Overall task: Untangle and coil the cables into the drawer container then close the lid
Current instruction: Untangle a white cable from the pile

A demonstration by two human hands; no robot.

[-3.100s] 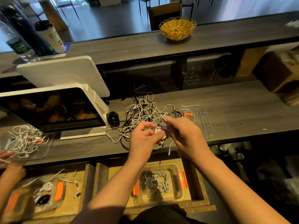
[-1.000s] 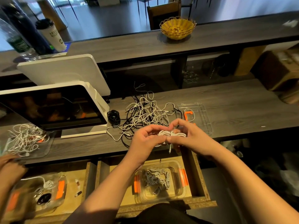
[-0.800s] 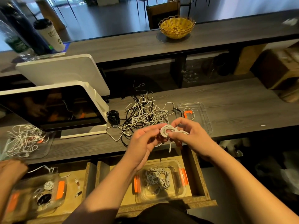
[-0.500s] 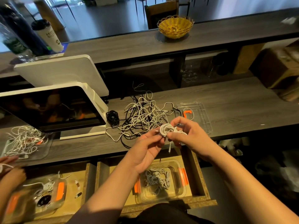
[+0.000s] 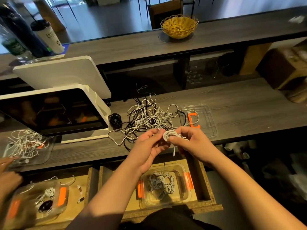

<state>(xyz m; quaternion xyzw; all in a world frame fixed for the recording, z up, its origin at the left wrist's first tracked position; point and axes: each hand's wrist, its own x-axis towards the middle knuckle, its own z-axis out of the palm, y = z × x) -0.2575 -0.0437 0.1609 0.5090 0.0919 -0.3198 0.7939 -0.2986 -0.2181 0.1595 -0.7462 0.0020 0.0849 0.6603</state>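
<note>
Head view, the only one supplied. Both hands are raised over the front edge of the counter (image 5: 240,105), working one white cable coil (image 5: 171,135). The left hand (image 5: 147,146) has its fingers curled round the left side of the coil. The right hand (image 5: 191,143) pinches the right side between thumb and fingers, so both grips are closed on the same bundle. One loose plug end hangs below the coil, which suggests the last turn is not yet tucked. Holding the loops from both sides is judged to keep them from springing apart.

Directly below the hands, the open drawer (image 5: 204,185) holds the clear container (image 5: 182,195), with orange latches on both sides and several coiled white cables inside. Its position under the hands allows a short, straight drop. The clear lid (image 5: 209,120) lies flat on the counter, just right of the tangled cable pile (image 5: 147,117), within reach for closing later. A small black coil (image 5: 115,119) sits at the pile's left, beside the monitor (image 5: 54,112).

Clearances: the counter edge stands between coil and drawer, and the hanging plug could catch on it. The drawer walls sit close to the container's right side. Much of the pile remains unsorted, so the task is judged well short of finished. Another person's hands show at the far left.
</note>
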